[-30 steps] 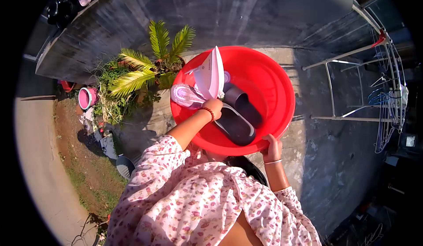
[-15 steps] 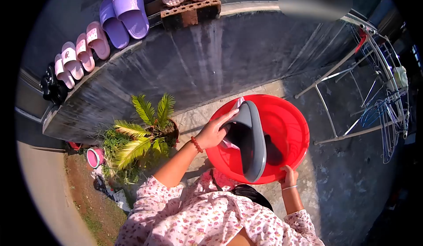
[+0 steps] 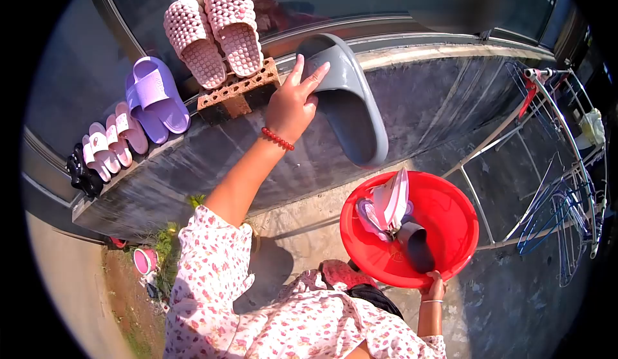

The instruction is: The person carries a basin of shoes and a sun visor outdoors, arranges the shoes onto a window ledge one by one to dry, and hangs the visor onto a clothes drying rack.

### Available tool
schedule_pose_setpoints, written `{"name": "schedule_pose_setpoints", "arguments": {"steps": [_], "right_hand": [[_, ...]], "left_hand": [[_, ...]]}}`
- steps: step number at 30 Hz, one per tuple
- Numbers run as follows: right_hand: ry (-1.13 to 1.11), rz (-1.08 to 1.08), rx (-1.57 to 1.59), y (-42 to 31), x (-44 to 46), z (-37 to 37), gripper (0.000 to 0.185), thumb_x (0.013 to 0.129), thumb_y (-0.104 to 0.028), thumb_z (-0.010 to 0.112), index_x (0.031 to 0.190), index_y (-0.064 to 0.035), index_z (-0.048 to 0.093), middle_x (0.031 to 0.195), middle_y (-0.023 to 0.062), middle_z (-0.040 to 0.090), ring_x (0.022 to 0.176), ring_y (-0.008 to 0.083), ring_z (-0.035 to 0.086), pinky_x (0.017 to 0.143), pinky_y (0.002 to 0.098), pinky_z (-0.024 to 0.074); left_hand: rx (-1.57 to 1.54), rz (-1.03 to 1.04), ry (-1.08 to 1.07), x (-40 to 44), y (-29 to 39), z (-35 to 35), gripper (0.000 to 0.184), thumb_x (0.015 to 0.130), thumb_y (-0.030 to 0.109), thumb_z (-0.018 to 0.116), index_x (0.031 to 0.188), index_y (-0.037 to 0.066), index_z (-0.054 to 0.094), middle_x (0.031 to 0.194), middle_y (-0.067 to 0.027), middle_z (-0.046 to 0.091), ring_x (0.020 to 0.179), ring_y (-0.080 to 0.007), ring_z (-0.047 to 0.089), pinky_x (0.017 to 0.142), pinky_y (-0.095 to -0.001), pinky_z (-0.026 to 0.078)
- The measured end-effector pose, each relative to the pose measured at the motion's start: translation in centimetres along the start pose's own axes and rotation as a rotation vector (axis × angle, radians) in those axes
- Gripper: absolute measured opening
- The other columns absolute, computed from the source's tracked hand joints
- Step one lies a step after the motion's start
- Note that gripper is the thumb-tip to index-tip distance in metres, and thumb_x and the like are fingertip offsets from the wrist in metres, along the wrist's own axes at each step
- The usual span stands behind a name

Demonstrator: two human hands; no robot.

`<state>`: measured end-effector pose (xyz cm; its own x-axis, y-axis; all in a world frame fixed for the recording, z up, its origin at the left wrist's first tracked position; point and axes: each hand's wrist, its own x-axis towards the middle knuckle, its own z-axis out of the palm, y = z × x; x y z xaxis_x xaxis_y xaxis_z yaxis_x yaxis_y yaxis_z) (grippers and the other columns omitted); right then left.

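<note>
In my left hand (image 3: 295,105) is a large grey slide slipper (image 3: 354,111), gripped at its strap and hanging sole-down at a tilt by the wall ledge; some fingertips are hidden behind it. A red bead bracelet (image 3: 278,139) circles that wrist. Low on the right, my right hand (image 3: 434,288) grips the near rim of a red plastic basin (image 3: 454,230). Inside the basin lie a dark grey slipper (image 3: 417,246) and a pink-and-white piece (image 3: 391,204) whose kind I cannot make out.
Along the ledge (image 3: 412,55) stand pink bubble slides (image 3: 239,34) on a perforated brick (image 3: 244,95), purple slides (image 3: 158,95), smaller pink slides (image 3: 132,129) and black footwear (image 3: 87,172). A metal drying rack (image 3: 489,143) with hangers (image 3: 547,211) is at right. A pink pot (image 3: 145,260) sits lower left.
My left hand has lifted the grey slipper out from over the basin, up and forward to the ledge. The basin, held by my right hand, now appears lower and further right.
</note>
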<state>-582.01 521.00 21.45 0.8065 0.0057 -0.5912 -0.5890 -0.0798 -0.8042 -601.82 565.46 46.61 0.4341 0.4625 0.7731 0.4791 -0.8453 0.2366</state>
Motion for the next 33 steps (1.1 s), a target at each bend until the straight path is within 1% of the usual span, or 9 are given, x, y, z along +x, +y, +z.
{"name": "schedule_pose_setpoints", "arguments": {"steps": [3, 8, 14, 18, 21, 23, 25, 30, 33], "right_hand": [[-0.09, 0.055, -0.011, -3.7, 4.0, 1.1, 0.02, 0.057, -0.009, 0.064, 0.073, -0.002, 0.053, 0.066, 0.0093, 0.057, 0.047, 0.0226, 0.056, 0.036, 0.0332, 0.0485], [-0.215, -0.034, -0.095, -8.5, 8.0, 2.0, 0.018, 0.062, -0.019, 0.067, 0.065, -0.0038, 0.057, 0.066, 0.0067, 0.056, 0.052, 0.0205, 0.057, 0.037, 0.0309, 0.0459], [-0.185, -0.017, -0.085, -9.8, 11.3, 2.8, 0.016, 0.063, -0.015, 0.064, 0.067, -0.002, 0.056, 0.059, 0.006, 0.055, 0.042, 0.0186, 0.051, 0.032, 0.0277, 0.036], [-0.137, 0.009, -0.004, -10.1, 10.5, 4.0, 0.014, 0.062, -0.011, 0.063, 0.064, -0.0019, 0.053, 0.056, 0.0051, 0.052, 0.037, 0.0171, 0.046, 0.031, 0.0274, 0.0319], [-0.127, 0.024, 0.018, -9.7, 11.1, 3.8, 0.014, 0.062, -0.01, 0.063, 0.066, -0.0001, 0.053, 0.056, 0.0058, 0.051, 0.038, 0.0172, 0.047, 0.032, 0.0285, 0.0338], [-0.111, 0.032, 0.026, -9.7, 11.2, 4.2, 0.015, 0.062, -0.01, 0.063, 0.067, 0.0009, 0.053, 0.057, 0.0058, 0.052, 0.039, 0.0179, 0.048, 0.032, 0.0289, 0.0357], [-0.118, 0.054, 0.016, -10.2, 11.2, 4.4, 0.016, 0.062, -0.01, 0.063, 0.068, 0.0015, 0.054, 0.059, 0.0062, 0.052, 0.04, 0.0191, 0.05, 0.033, 0.0299, 0.0388], [-0.101, 0.073, -0.028, -10.5, 11.8, 4.7, 0.018, 0.063, -0.013, 0.064, 0.068, 0.0021, 0.055, 0.063, 0.0086, 0.054, 0.046, 0.0215, 0.055, 0.037, 0.0327, 0.0466], [-0.107, 0.016, 0.036, -9.8, 12.5, 4.9, 0.019, 0.064, -0.015, 0.065, 0.067, 0.0006, 0.055, 0.063, 0.0079, 0.054, 0.048, 0.0208, 0.055, 0.037, 0.033, 0.0468]], "left_hand": [[0.29, 0.038, -0.065, 6.3, -0.2, 2.1, 0.072, 0.068, -0.002, 0.061, 0.131, 0.031, 0.049, 0.137, -0.0231, 0.039, 0.074, -0.0306, 0.063, 0.067, -0.0359, 0.052], [0.636, -0.059, -0.221, 16.1, 0.2, 6.8, 0.084, 0.067, -0.004, 0.062, 0.142, 0.013, 0.026, 0.138, -0.0293, 0.032, 0.079, -0.033, 0.065, 0.068, -0.0369, 0.055], [1.087, 0.075, -0.177, 24.0, 1.9, 14.4, 0.069, 0.079, 0.0, 0.05, 0.142, 0.003, 0.023, 0.14, -0.0381, 0.022, 0.061, -0.0319, 0.067, 0.047, -0.0361, 0.053], [1.036, 0.025, -0.066, 27.9, 1.5, 17.6, 0.069, 0.081, 0.0, 0.049, 0.144, 0.002, 0.018, 0.14, -0.0395, 0.016, 0.068, -0.0338, 0.068, 0.052, -0.0359, 0.055], [0.9, -0.145, -0.182, 27.6, 1.7, 19.2, 0.067, 0.084, 0.002, 0.048, 0.144, 0.004, 0.019, 0.146, -0.0333, 0.009, 0.085, -0.0424, 0.065, 0.057, -0.0399, 0.056], [0.955, -0.269, -0.351, 26.9, 3.5, 19.6, 0.068, 0.088, 0.006, 0.048, 0.146, 0.005, 0.013, 0.149, -0.0283, -0.003, 0.104, -0.0498, 0.055, 0.072, -0.0466, 0.057], [0.907, -0.22, -0.25, 26.4, 2.5, 20.8, 0.068, 0.088, 0.008, 0.048, 0.146, 0.005, 0.013, 0.149, -0.0275, -0.005, 0.103, -0.0501, 0.055, 0.068, -0.0479, 0.057], [0.873, -0.186, -0.124, 25.8, 0.8, 22.8, 0.07, 0.081, 0.001, 0.051, 0.142, -0.002, 0.018, 0.142, -0.04, 0.01, 0.073, -0.0355, 0.068, 0.061, -0.0404, 0.056], [0.872, -0.234, -0.197, 25.0, 1.1, 23.8, 0.068, 0.082, 0.001, 0.049, 0.142, -0.002, 0.017, 0.142, -0.0403, 0.006, 0.08, -0.0395, 0.067, 0.063, -0.0417, 0.056]]}}
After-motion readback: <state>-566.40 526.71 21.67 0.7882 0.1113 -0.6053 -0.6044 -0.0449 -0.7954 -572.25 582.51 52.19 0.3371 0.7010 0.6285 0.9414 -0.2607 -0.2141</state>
